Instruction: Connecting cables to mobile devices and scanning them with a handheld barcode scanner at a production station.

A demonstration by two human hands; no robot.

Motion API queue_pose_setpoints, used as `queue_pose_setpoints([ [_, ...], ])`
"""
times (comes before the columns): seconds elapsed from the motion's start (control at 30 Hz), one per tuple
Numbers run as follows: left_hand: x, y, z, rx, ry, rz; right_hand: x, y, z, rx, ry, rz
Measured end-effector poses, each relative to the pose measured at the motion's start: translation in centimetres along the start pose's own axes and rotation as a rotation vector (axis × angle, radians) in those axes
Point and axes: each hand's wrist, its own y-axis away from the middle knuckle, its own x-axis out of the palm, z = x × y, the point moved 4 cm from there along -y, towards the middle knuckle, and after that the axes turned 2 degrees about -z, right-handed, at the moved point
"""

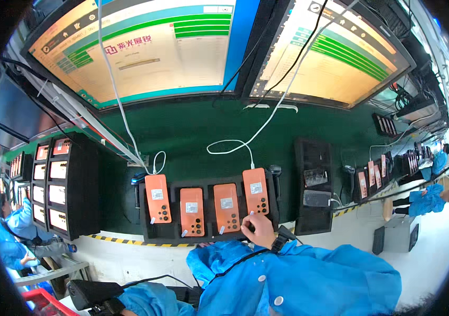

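My right hand (258, 230) is at the lower edge of the rightmost orange phone (255, 193), fingers curled in. Whether something small is between the fingertips I cannot make out. That phone lies back-up in a black tray (174, 235), a white cable (251, 158) at its top end. To its left in the tray lie three similar phones: one orange phone (225, 215) close to my hand, another orange phone (191, 217), and the leftmost orange phone (157, 205), also cabled. Each bears a white label. My left sleeve (153, 299) shows at the bottom; the left hand is outside the picture.
Two monitors (145, 87) stand behind the green bench mat (193, 126). A black rack of boxed phones (85, 195) is at left. A black tray (314, 216) with dark phones lies at right. A scanner (275, 171) stands beside my tray. Co-workers (431, 200) are farther off.
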Motion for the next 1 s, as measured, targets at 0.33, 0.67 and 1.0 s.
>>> queue_pose_setpoints([
  [0.33,-3.8,-6.3,-15.8,0.736,0.115,-0.009,0.6,-0.2,0.3,0.147,0.127,-0.112],
  [0.67,-0.1,-5.2,3.7,-0.024,0.016,0.122,-0.7,3.9,-1.3,0.415,0.030,-0.554],
  [1.0,4.4,2.5,14.2,0.173,-0.815,0.368,-1.9,26.9,-20.7,1.399,-0.628,-1.206],
])
